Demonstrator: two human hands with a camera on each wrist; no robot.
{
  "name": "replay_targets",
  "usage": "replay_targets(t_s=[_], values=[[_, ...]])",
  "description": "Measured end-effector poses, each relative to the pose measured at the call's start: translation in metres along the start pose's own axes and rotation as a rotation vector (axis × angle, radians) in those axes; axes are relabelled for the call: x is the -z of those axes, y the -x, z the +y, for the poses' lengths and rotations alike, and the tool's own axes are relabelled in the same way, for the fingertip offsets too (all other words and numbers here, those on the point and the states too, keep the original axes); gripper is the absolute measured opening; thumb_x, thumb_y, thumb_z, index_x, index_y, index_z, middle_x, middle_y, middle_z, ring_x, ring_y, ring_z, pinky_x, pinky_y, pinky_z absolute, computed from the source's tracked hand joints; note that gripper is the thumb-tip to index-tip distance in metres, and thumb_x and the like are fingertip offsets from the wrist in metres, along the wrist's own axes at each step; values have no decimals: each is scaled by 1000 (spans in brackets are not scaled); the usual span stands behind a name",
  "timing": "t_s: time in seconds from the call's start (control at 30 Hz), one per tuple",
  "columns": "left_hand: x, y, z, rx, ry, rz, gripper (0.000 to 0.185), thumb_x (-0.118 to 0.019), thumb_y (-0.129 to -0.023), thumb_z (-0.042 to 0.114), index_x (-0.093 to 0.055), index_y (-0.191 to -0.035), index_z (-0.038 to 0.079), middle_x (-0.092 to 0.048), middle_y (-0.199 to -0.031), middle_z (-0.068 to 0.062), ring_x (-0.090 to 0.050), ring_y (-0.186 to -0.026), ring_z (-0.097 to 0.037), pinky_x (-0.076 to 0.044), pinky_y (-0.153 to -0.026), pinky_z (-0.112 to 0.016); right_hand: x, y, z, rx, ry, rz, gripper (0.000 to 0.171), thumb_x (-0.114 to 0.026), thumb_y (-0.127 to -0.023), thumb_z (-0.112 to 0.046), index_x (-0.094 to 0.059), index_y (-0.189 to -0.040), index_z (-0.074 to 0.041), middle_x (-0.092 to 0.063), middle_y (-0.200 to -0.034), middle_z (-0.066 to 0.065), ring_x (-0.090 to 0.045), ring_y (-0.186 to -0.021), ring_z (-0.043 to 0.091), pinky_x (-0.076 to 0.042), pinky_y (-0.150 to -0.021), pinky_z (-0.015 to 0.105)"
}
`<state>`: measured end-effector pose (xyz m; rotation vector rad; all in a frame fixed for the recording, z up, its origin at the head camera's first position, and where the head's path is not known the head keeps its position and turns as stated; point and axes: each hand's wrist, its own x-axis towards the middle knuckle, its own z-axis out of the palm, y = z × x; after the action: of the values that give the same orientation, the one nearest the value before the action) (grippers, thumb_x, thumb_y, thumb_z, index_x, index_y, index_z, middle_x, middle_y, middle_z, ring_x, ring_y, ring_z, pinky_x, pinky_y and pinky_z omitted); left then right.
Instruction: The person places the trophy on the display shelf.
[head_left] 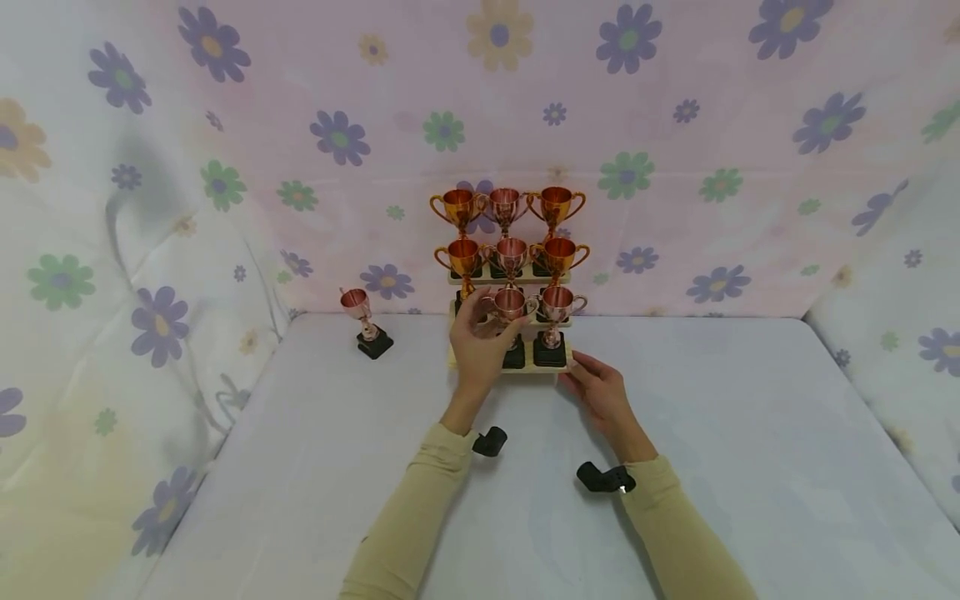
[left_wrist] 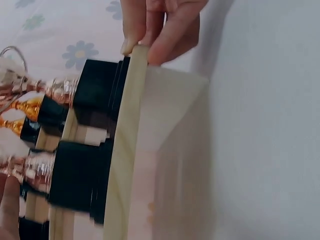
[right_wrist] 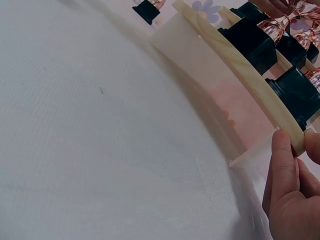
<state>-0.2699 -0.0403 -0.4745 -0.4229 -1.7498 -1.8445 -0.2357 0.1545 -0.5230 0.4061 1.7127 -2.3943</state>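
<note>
The left hand [head_left: 480,337] reaches up at the front row of the pale wooden three-step stand [head_left: 510,367], its fingers curled round the small rose-copper trophy cup on a black square base [head_left: 512,307] that sits in the middle of the lowest step; gripping it at the bowl lets the cup stay upright on its narrow stem. The right hand [head_left: 600,392] rests at the stand's front right corner, at about 4 o'clock from the held cup, thumb and fingers pinching the edge of the lowest board, seemingly to keep the light stand from shifting while the other hand works; the right wrist view shows the fingertips [right_wrist: 282,155] closed on that pale edge. Just right of the held cup stands another copper cup [head_left: 557,307], and the two higher steps each carry three gold and copper cups [head_left: 508,204]. Well apart, at 9 o'clock from the stand, a lone copper trophy [head_left: 365,321] stands on the white desk [head_left: 750,467], before a flower-printed cloth backdrop [head_left: 675,100].
</note>
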Motion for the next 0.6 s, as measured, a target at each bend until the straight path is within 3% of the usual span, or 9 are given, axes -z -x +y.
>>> replay_targets(t_s=[0.13, 0.23, 0.3, 0.4, 0.53, 0.6], values=[[26, 3, 2, -9, -56, -58, 74, -88, -76, -2, -53, -140, -3, -59, -130, -22, -60, -117, -32, -57, -99, -47, -1, 0, 1, 4, 25, -12, 49, -48, -108, -9, -36, -153, 5, -40, -155, 22, -62, -111, 9, -54, -100, 22], [55, 7, 6, -10, -77, -101, 67, -86, -76, -6, -56, -136, -7, -60, -130, -25, -60, -117, -38, -55, -100, -49, 0, -1, 3, 3, 31, -8, 49, -48, -108, -10, -36, -153, 5, -40, -156, 21, -60, -115, 11, -53, -101, 22], [76, 9, 13, -10, -95, -90, 59, -84, -77, -9, -58, -131, -10, -62, -125, -28, -62, -112, -37, -56, -98, -51, -1, -1, 3, 2, 30, -8, 49, -48, -108, -10, -36, -153, 5, -39, -156, 21, -60, -116, 12, -53, -101, 22], [106, 9, 21, -10, -84, 62, 47, -77, -81, -14, -59, -125, -14, -61, -117, -33, -65, -101, -31, -60, -91, -44, -1, -2, 2, 12, 31, -12, 49, -48, -108, -9, -35, -153, 6, -38, -157, 22, -61, -112, 10, -53, -101, 22], [138, 1, 18, -41, -38, 440, 40, -74, -83, -15, -61, -120, -10, -58, -106, -17, -60, -93, -18, -56, -82, -23, 0, -2, 1, 27, 24, -22, 50, -47, -108, -7, -34, -154, 7, -37, -156, 24, -63, -104, 3, -52, -102, 21], [152, -6, 15, -54, -63, 562, 43, -76, -83, -12, -59, -122, -6, -54, -107, -8, -55, -95, -17, -52, -83, -23, 0, -2, 2, 24, 18, -20, 50, -47, -108, -7, -34, -154, 7, -37, -156, 24, -63, -102, 2, -52, -102, 21]])
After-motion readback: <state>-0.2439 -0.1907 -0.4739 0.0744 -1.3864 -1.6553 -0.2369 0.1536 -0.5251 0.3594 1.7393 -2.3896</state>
